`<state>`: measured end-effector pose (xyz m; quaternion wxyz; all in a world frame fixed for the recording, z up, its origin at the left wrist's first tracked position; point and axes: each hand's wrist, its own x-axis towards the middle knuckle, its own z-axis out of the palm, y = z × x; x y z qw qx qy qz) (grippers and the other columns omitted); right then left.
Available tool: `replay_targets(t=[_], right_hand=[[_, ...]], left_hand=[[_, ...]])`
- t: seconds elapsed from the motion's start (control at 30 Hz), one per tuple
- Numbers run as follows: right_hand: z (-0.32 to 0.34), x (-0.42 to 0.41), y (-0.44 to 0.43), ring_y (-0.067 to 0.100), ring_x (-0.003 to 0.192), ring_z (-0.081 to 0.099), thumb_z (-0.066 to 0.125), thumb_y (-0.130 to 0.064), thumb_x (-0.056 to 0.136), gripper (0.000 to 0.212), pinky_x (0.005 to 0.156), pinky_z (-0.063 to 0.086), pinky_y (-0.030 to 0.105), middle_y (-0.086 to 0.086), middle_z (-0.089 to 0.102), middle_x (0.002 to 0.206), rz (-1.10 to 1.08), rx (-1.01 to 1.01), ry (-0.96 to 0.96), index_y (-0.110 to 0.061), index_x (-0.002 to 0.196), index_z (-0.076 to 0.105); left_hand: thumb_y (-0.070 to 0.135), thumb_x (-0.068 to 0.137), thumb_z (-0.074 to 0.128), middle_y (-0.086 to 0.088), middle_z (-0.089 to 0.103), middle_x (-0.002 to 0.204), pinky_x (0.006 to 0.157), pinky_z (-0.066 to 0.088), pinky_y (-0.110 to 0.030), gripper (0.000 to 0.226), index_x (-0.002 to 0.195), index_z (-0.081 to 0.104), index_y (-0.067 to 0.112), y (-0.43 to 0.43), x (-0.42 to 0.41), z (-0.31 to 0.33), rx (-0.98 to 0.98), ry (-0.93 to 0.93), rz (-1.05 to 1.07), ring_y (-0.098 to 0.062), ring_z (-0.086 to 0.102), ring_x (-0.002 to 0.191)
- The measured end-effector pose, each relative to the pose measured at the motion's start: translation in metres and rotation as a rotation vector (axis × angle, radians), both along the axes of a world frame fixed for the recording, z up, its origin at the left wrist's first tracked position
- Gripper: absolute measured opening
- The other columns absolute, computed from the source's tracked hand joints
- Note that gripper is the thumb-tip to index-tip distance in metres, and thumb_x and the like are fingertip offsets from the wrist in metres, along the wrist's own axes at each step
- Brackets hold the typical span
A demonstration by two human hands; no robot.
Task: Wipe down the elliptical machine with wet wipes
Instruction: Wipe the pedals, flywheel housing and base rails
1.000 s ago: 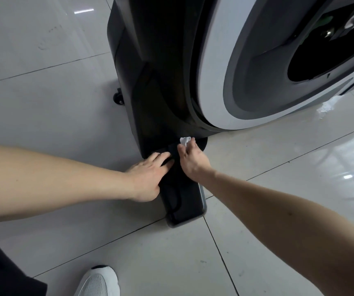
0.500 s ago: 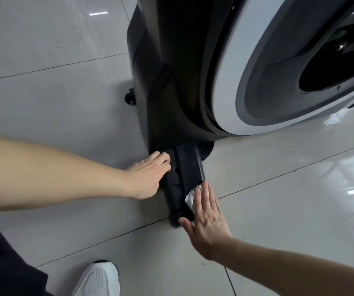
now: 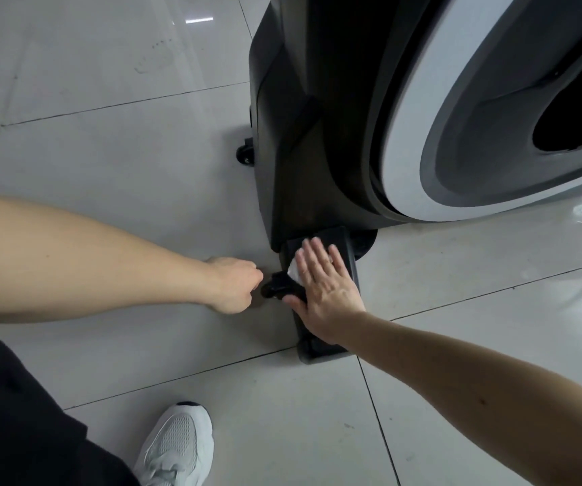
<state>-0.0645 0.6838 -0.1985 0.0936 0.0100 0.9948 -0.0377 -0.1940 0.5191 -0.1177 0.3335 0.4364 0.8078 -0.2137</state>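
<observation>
Now right hand [image 3: 324, 292] presses wet wipe [image 3: 293, 272] flat on elliptical's foot [image 3: 344, 245].

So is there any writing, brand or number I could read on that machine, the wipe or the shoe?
None readable.
The elliptical machine shows no lettering on its black housing or its white wheel cover.
The wet wipe under the right hand is plain white.
The shoe shows no logo.
</observation>
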Motion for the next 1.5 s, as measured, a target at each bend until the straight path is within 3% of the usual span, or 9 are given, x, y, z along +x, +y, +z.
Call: replay_targets(t=[0.23, 0.37, 0.5, 0.6, 0.7, 0.97, 1.13, 1.27, 1.5], right_hand=[[-0.006, 0.106, -0.014, 0.028, 0.159, -0.003, 0.021, -0.062, 0.106, 0.082, 0.125, 0.006, 0.047, 0.014, 0.006, 0.17, 0.21, -0.121, 0.027, -0.002, 0.161, 0.017], [-0.006, 0.091, -0.004, 0.027, 0.159, 0.004, 0.023, -0.057, 0.107, 0.076, 0.124, 0.009, 0.047, 0.013, 0.016, 0.169, 0.277, -0.102, 0.045, -0.003, 0.16, 0.026], [-0.004, 0.022, 0.003, 0.027, 0.158, -0.004, 0.02, -0.056, 0.103, 0.079, 0.127, 0.001, 0.045, 0.014, 0.009, 0.17, 0.169, 0.004, 0.019, -0.004, 0.162, 0.016], [0.001, -0.016, 0.0, 0.024, 0.156, -0.02, 0.011, -0.059, 0.104, 0.079, 0.127, -0.009, 0.044, 0.011, -0.012, 0.17, 0.112, 0.061, -0.01, -0.007, 0.161, -0.004], [-0.001, -0.019, -0.019, 0.024, 0.154, -0.027, 0.015, -0.057, 0.104, 0.078, 0.126, -0.012, 0.045, 0.01, -0.021, 0.169, 0.142, 0.079, -0.039, -0.009, 0.163, -0.004], [0.002, -0.007, -0.007, 0.018, 0.156, -0.02, 0.015, -0.054, 0.107, 0.072, 0.127, -0.012, 0.043, 0.005, -0.009, 0.171, 0.315, 0.069, -0.067, -0.01, 0.163, 0.001], [-0.005, 0.021, 0.024, 0.02, 0.158, -0.006, 0.02, -0.055, 0.102, 0.077, 0.129, 0.004, 0.043, 0.006, 0.005, 0.172, 0.173, -0.012, 0.048, -0.009, 0.163, 0.014], [-0.001, 0.042, 0.022, 0.02, 0.158, -0.008, 0.02, -0.055, 0.101, 0.078, 0.126, -0.001, 0.04, 0.008, 0.005, 0.172, 0.079, -0.093, 0.074, -0.007, 0.163, 0.016], [-0.005, 0.112, 0.011, 0.022, 0.159, -0.003, 0.024, -0.057, 0.107, 0.074, 0.125, 0.008, 0.044, 0.007, 0.008, 0.171, 0.178, -0.139, 0.078, -0.008, 0.162, 0.019]], left_hand=[[0.016, 0.089, 0.043, -0.004, 0.065, 0.116, 0.083, 0.057, -0.041, 0.029, 0.11, 0.064, 0.017, 0.011, 0.006, -0.001, -0.007, -0.003, -0.052, -0.03, 0.064, 0.103], [0.016, 0.09, 0.042, -0.005, 0.066, 0.113, 0.082, 0.057, -0.04, 0.028, 0.108, 0.064, 0.015, 0.006, 0.008, -0.002, -0.055, -0.015, -0.066, -0.03, 0.064, 0.101], [0.016, 0.093, 0.042, -0.005, 0.066, 0.115, 0.074, 0.051, -0.034, 0.028, 0.11, 0.064, 0.015, 0.001, 0.009, 0.003, -0.096, -0.007, -0.075, -0.03, 0.063, 0.102], [0.016, 0.094, 0.042, -0.006, 0.065, 0.116, 0.07, 0.045, -0.033, 0.026, 0.111, 0.062, 0.017, -0.002, 0.01, 0.006, -0.092, 0.003, -0.069, -0.03, 0.062, 0.104], [0.016, 0.094, 0.042, -0.006, 0.066, 0.116, 0.074, 0.05, -0.035, 0.026, 0.112, 0.062, 0.017, -0.01, 0.01, 0.008, -0.124, 0.005, -0.059, -0.03, 0.063, 0.103], [0.018, 0.098, 0.041, -0.008, 0.066, 0.118, 0.076, 0.05, -0.035, 0.027, 0.116, 0.061, 0.014, 0.001, 0.015, 0.016, -0.184, 0.019, -0.1, -0.031, 0.063, 0.104], [0.017, 0.098, 0.042, -0.009, 0.066, 0.116, 0.071, 0.046, -0.033, 0.025, 0.113, 0.061, 0.013, 0.028, 0.028, 0.02, -0.128, 0.004, -0.139, -0.031, 0.064, 0.102], [0.015, 0.096, 0.043, -0.009, 0.065, 0.114, 0.076, 0.051, -0.036, 0.02, 0.108, 0.058, 0.013, 0.04, 0.037, 0.017, -0.124, -0.001, -0.179, -0.031, 0.063, 0.101], [0.015, 0.095, 0.043, -0.007, 0.066, 0.114, 0.074, 0.05, -0.036, 0.025, 0.112, 0.062, 0.012, 0.048, 0.043, 0.013, -0.101, -0.003, -0.216, -0.03, 0.064, 0.1]])
